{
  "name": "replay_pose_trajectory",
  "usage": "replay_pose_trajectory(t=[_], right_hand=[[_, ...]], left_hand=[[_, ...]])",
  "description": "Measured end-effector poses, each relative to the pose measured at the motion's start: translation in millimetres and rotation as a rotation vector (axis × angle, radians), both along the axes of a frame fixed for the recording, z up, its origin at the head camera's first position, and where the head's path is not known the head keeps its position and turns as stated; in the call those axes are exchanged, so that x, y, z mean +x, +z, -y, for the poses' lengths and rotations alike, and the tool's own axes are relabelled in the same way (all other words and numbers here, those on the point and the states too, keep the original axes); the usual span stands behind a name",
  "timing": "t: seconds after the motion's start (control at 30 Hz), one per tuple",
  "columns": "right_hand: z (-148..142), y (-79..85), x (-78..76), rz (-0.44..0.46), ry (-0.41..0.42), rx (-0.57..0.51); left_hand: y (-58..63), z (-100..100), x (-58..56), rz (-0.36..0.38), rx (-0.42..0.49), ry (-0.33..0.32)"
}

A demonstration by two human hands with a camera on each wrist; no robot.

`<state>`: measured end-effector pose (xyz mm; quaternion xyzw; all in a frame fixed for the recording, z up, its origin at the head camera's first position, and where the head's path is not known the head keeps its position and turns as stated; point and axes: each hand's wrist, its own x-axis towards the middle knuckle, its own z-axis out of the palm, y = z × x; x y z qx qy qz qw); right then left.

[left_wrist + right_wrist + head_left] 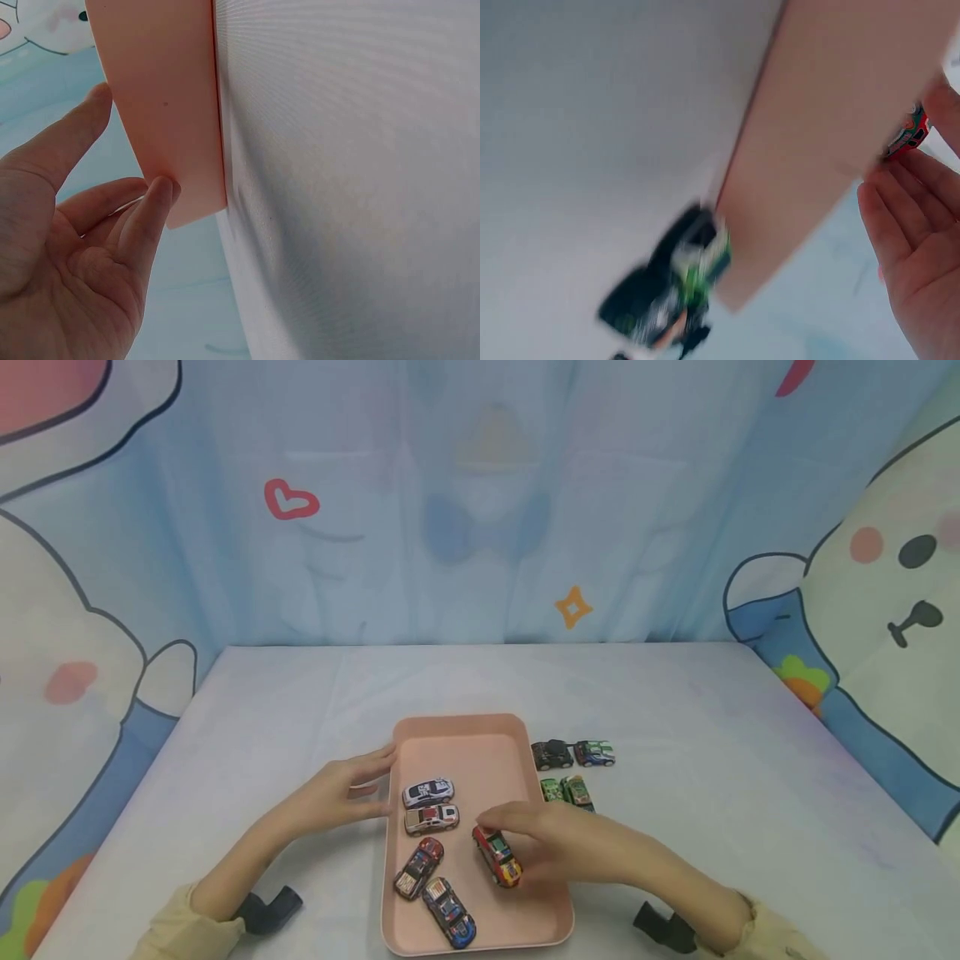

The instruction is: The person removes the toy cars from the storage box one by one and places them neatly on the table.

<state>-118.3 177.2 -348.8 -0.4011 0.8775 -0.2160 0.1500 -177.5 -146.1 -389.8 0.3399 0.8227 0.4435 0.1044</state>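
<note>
My right hand (pixel 551 839) holds a red toy car (pixel 497 857) over the pink tray (pixel 472 742). In the right wrist view, the car shows between the thumb and fingers of that hand (pixel 922 232), behind the tray wall. With its fingers spread, my left hand (pixel 341 789) touches the tray's left side. The left wrist view has the fingertips of this hand (pixel 90 247) against the outer wall. Inside the tray lie a white-and-black toy car (pixel 428 792), a white-and-red one (pixel 431 819), a dark one with a red end (pixel 418 868) and a dark-and-blue one (pixel 450 912).
On the white-covered table (pixel 750 760), right of the tray, are a black toy car (pixel 552 754), a green-and-blue one (pixel 595 753) and two green ones, the nearer (pixel 577 792) partly behind my right hand. A blue cartoon curtain (pixel 480 593) hangs behind.
</note>
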Motion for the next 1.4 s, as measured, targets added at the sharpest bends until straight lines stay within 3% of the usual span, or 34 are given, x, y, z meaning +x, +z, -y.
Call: replay_pose_trajectory(t=[0.27,0.57,0.9,1.17,1.4], right_hand=[[-45,12.5,-7.9,-0.104,-0.178,-0.033],[-95,4.5,-16.7,-0.175,-0.293,-0.036],[-124,-15.6,-26.6,-0.138,-0.310,-0.019],[-128,-19.9,-29.3,-0.101,-0.356,0.035],[-127,-24.7,-34.3,-0.066,-0.346,0.056]], left_hand=[[0.9,0,0.2,0.009,-0.001,-0.001],[0.9,0,0.5,0.003,0.000,0.005],[-1.0,0,-1.1,-0.004,-0.002,0.007],[-0.7,0,0.1,-0.004,-0.012,0.009],[1.1,-1,0.9,-0.007,-0.017,0.010]])
